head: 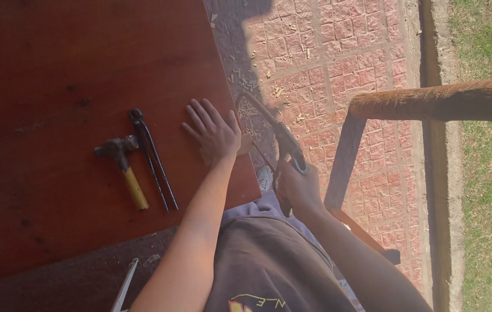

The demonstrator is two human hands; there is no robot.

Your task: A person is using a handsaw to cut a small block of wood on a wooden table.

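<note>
On the reddish-brown bench [55, 69], a hammer [120, 167] with a yellow handle lies left of the dark pincers [152, 159], both well left of the bench's right edge. Right of the pincers the left hand [214, 136] rests flat with its grip released, fingers spread, near that edge. Just past the edge, over the chip-strewn red paving [338, 52], the right hand [298, 188] has its grip clenched around the handle of a small saw [269, 130]
</note>
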